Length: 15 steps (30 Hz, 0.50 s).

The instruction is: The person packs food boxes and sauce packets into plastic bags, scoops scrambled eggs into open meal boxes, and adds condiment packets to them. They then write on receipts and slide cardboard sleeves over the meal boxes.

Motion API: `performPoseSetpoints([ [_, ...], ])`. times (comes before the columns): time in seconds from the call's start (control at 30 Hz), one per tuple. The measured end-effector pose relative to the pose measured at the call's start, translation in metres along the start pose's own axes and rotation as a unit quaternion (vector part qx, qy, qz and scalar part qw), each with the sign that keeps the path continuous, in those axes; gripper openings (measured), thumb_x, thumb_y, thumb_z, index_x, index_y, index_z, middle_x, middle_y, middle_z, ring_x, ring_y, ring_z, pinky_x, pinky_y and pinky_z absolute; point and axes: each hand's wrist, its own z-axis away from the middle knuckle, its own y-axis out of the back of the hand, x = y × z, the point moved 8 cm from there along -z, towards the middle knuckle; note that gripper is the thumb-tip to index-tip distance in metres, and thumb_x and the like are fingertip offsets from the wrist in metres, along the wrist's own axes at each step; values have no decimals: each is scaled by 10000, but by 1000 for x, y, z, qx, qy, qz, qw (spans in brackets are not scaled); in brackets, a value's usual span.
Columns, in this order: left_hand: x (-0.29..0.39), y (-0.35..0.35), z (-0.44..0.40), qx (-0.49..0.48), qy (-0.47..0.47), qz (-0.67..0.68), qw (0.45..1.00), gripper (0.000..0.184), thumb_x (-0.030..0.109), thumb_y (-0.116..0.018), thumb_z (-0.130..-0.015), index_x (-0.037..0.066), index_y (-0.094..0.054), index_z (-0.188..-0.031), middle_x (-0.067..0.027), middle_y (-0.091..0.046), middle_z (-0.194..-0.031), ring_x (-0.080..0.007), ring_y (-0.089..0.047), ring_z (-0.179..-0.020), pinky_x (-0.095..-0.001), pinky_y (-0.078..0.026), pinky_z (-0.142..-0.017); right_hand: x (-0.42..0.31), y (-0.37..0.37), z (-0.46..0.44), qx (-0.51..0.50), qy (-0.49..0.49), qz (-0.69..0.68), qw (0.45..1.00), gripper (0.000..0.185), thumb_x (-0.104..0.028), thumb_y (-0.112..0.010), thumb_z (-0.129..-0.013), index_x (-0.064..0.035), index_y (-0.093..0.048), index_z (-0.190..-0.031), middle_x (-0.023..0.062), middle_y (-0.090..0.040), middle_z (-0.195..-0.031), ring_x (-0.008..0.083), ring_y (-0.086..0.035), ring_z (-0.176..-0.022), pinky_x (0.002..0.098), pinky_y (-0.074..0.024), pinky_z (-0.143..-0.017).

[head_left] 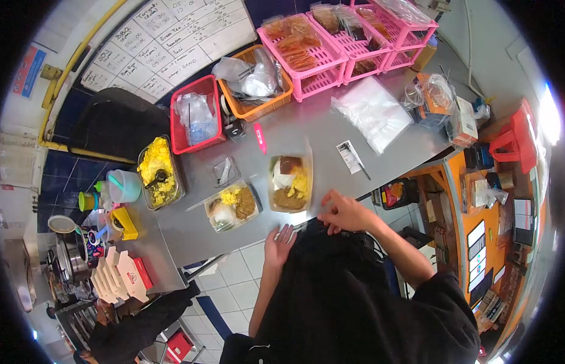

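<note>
My left hand (280, 244) is at the table's front edge with its fingers stretched out and nothing in it. My right hand (343, 212) hovers at the same edge, fingers loosely bent and apart, with nothing visible in it. Just beyond my hands stands an open food box (290, 187) with white rice, yellow food, a dark brown piece and a brown portion. To its left is a second open food box (232, 208) with rice, yellow food and a brown portion. Neither hand touches a box.
A tub of yellow food (156, 173) with a dark spoon stands at the left. Behind are a red basket (197, 115), an orange basket (256, 83) and pink racks (304, 54) with packets. Plastic bags (373, 112), a pink marker (260, 138) and a paper slip (351, 156) lie on the table.
</note>
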Motion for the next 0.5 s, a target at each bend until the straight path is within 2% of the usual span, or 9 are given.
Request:
performPoseSetpoints([
  [0.03, 3, 10, 1, 13, -24, 7, 1000, 216, 123, -579, -951, 31, -452, -1099, -242, -490, -1327, -382, -499, -1307, -569, -427, -1091, 11, 6, -6, 3, -2, -1, 1000, 205, -93, -608, -910, -11, -537, -1083, 131, -691, -731, 222, -708, -633, 360, -551, -583],
  [0.1, 5, 23, 2, 36, -58, -16, 998, 250, 101, -559, -954, 10, -444, -1158, -236, -495, -1330, -378, -511, -1294, -542, -420, -1106, 52, 51, -30, 171, 39, 28, 984, 258, -101, -623, -910, -1, -516, -1123, 109, -690, -735, 207, -708, -673, 345, -557, -617],
  [0.13, 12, 16, 7, 5, -113, -83, 990, 316, 86, -542, -957, -1, -415, -1233, -233, -480, -1354, -363, -504, -1302, -527, -418, -1113, 68, 69, -41, 212, 68, 23, 975, 327, -84, -638, -903, -1, -500, -1188, 137, -713, -894, 226, -722, -823, 349, -571, -715],
  [0.27, 22, -42, 33, -8, -244, -189, 951, 531, 33, -503, -954, 16, -285, -1438, -201, -394, -1467, -314, -452, -1357, -473, -409, -1118, 77, 74, -88, 230, 109, -19, 967, 435, -25, -567, -926, -32, -426, -1338, 169, -678, -1123, 213, -674, -1033, 328, -534, -882],
  [0.33, 24, -63, 28, 5, -267, -173, 948, 568, -8, -478, -942, 36, -263, -1466, -194, -328, -1523, -311, -407, -1390, -462, -381, -1127, 91, 63, -127, 195, 179, -187, 946, 649, 0, -546, -937, -74, -237, -1503, 196, -629, -1257, 246, -601, -1183, 344, -458, -1025],
  [0.37, 24, -65, 29, 21, -289, -155, 945, 612, -49, -453, -930, 57, -241, -1494, -186, -262, -1580, -308, -363, -1423, -451, -353, -1136, 99, 57, -141, 201, 176, -189, 945, 649, 0, -546, -937, -74, -237, -1503, 196, -629, -1257, 246, -601, -1183, 344, -458, -1025],
  [0.4, 23, -55, 10, 14, -294, -146, 945, 696, -17, -491, -946, 133, -152, -1536, -159, -191, -1617, -306, -316, -1448, -452, -336, -1120, 100, 46, -159, 154, 187, -229, 943, 752, 35, -550, -913, -82, -134, -1528, 196, -632, -1253, 246, -577, -1217, 364, -449, -1036],
  [0.43, 22, -56, -2, 7, -288, -150, 946, 696, -17, -491, -946, 133, -152, -1536, -159, -191, -1617, -306, -316, -1448, -452, -336, -1120, 96, 41, -166, 108, 199, -267, 937, 861, 70, -555, -889, -89, -30, -1553, 197, -635, -1249, 247, -553, -1251, 384, -441, -1048],
  [0.5, 19, -38, -23, 60, -263, -74, 960, 744, 15, -534, -956, 150, -88, -1535, -170, -256, -1598, -310, -355, -1424, -476, -359, -1095, 99, 39, -159, 125, 214, -241, 939, 815, 50, -573, -905, -79, -66, -1529, 211, -633, -1239, 250, -554, -1246, 384, -453, -1035],
])
